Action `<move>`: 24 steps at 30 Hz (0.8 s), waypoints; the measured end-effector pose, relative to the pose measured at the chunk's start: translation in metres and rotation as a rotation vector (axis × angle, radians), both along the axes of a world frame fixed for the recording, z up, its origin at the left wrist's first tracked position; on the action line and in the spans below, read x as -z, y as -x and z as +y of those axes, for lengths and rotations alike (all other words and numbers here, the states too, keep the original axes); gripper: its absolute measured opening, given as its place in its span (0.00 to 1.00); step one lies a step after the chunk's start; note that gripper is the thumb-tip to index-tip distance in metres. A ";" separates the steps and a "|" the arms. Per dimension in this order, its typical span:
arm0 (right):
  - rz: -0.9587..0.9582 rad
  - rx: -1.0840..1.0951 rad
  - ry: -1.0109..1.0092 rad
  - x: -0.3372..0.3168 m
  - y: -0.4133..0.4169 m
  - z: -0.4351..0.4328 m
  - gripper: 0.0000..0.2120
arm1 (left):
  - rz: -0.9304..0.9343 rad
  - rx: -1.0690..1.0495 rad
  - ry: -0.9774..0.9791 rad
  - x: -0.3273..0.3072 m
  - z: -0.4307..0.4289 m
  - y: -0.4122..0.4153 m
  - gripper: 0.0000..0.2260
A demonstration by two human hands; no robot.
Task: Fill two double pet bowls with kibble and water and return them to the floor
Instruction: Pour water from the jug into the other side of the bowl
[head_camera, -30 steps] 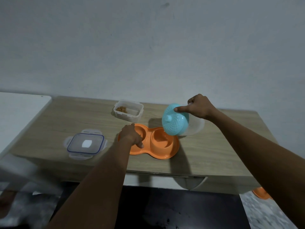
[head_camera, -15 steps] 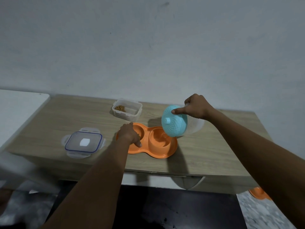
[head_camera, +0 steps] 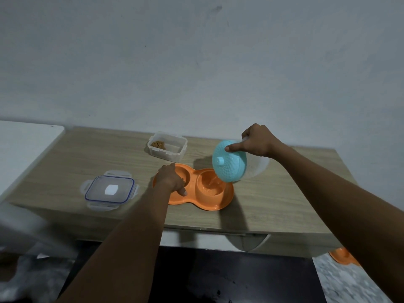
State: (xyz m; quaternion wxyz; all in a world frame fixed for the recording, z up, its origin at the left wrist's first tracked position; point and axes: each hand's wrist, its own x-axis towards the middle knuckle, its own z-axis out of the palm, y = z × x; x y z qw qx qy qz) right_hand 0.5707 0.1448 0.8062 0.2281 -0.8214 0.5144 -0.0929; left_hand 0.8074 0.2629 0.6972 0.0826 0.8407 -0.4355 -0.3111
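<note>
An orange double pet bowl (head_camera: 220, 201) lies on the wooden table (head_camera: 284, 204). My left hand (head_camera: 170, 179) grips its left rim, covering part of the left cup. My right hand (head_camera: 256, 142) holds a clear water jug with a teal lid (head_camera: 229, 164) tilted over the right cup, my forefinger pressing on the lid. A thin stream of water runs into that cup. A clear kibble container (head_camera: 167, 147), with a little kibble left in it, stands behind the bowl. A second orange bowl (head_camera: 343, 259) peeks out on the floor at the right.
The container's blue-rimmed lid (head_camera: 109, 190) lies flat on the table's left part. A white surface (head_camera: 24, 145) adjoins the table on the left. Below the table's front edge there is a dark mat (head_camera: 218, 278).
The jug has tipped slightly further over the right cup and water now flows. My left hand stays on the bowl's rim.
</note>
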 end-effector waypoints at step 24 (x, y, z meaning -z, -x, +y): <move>0.046 -0.054 0.016 -0.013 -0.002 0.001 0.32 | -0.002 0.002 0.000 -0.002 0.000 0.001 0.53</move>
